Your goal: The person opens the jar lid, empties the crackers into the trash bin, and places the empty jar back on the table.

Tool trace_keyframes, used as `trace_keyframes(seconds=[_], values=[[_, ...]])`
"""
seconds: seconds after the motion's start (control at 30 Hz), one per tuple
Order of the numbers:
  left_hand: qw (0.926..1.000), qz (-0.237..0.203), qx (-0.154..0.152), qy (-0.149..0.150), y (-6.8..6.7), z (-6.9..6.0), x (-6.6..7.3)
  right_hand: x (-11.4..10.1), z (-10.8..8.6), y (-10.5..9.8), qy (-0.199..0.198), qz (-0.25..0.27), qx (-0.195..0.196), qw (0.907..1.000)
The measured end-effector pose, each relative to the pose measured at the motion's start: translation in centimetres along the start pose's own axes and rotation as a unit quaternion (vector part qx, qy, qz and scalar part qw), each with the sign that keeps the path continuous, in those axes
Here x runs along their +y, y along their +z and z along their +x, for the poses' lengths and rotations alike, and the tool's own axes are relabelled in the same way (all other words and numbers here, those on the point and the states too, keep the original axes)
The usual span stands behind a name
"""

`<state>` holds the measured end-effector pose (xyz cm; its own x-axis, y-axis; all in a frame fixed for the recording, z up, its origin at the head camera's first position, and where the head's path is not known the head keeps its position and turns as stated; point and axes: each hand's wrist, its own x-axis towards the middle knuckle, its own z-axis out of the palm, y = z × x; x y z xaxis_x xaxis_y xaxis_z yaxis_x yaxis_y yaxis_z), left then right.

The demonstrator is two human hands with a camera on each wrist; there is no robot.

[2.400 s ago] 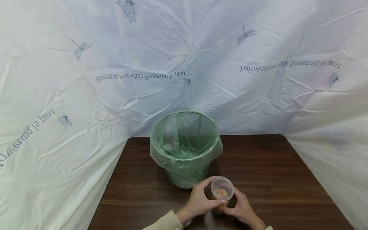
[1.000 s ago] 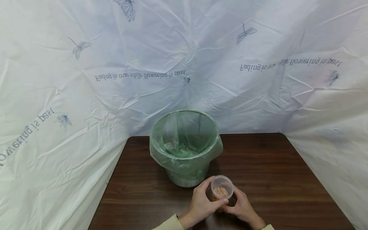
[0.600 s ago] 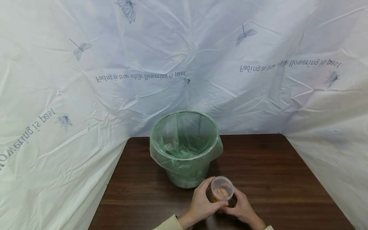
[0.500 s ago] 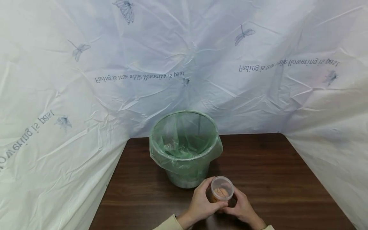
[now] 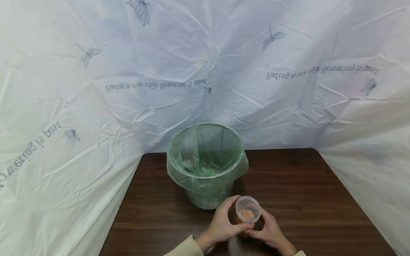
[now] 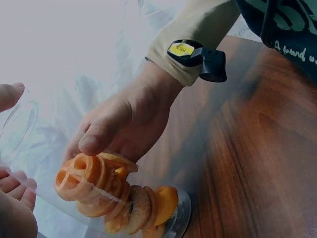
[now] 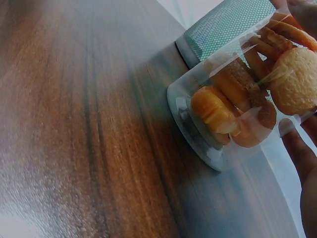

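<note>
Near the table's front, a clear round plastic container [image 5: 249, 203] stands upright between both hands. Orange and tan snack-like pieces [image 6: 94, 183] fill it, some wheel-shaped or ring-shaped. My left hand [image 5: 221, 222] grips its left side, thumb across the front. From the right, my right hand [image 5: 271, 231] holds the lower wall, its thumb close to the left one. In the right wrist view the container's base [image 7: 190, 126] shows near the table, beside rounded bread-like pieces [image 7: 294, 82]. Whether a clear lid covers the top I cannot tell.
Just behind the hands stands a mesh waste bin [image 5: 209, 197] lined with a thin green bag, something pale and crumpled inside. The dark wooden table [image 5: 294, 185] reaches back to a white printed sheet [image 5: 205, 53] hung around three sides.
The left wrist and sleeve have shifted slightly left and the left thumb a little with them. Container, right hand and bin stay nearly where they were.
</note>
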<state>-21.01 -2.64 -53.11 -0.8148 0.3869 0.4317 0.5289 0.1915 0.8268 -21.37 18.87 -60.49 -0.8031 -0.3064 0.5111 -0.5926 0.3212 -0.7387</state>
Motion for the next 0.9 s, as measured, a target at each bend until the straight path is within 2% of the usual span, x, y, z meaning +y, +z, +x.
trace_keyframes(seconds=[0.13, 0.27, 0.4, 0.57, 0.7, 0.9], values=[[0.9997, -0.015, -0.019, 0.005, -0.3, 0.2, -0.4, -0.1, 0.0, -0.1, 0.003, 0.000, -0.007, 1.0000], [0.9967, -0.059, -0.052, 0.019, -0.9, 0.7, -0.8, -0.4, 0.1, -0.1, 0.016, 0.005, -0.004, 0.9999], [0.9900, -0.092, -0.094, 0.052, -1.5, 1.4, -1.3, -0.4, 0.2, -0.1, 0.007, 0.007, -0.002, 0.9999], [0.9828, -0.098, -0.132, 0.085, -2.0, 2.0, -1.5, -0.2, 0.2, -0.1, -0.014, 0.012, -0.005, 0.9998], [0.9781, -0.109, -0.148, 0.097, -2.5, 2.5, -0.9, -0.3, 0.2, -0.1, -0.014, 0.017, -0.006, 0.9997], [0.9718, -0.133, -0.172, 0.092, -3.6, 3.0, 1.0, -0.5, 0.3, 0.0, -0.010, 0.022, -0.007, 0.9997]])
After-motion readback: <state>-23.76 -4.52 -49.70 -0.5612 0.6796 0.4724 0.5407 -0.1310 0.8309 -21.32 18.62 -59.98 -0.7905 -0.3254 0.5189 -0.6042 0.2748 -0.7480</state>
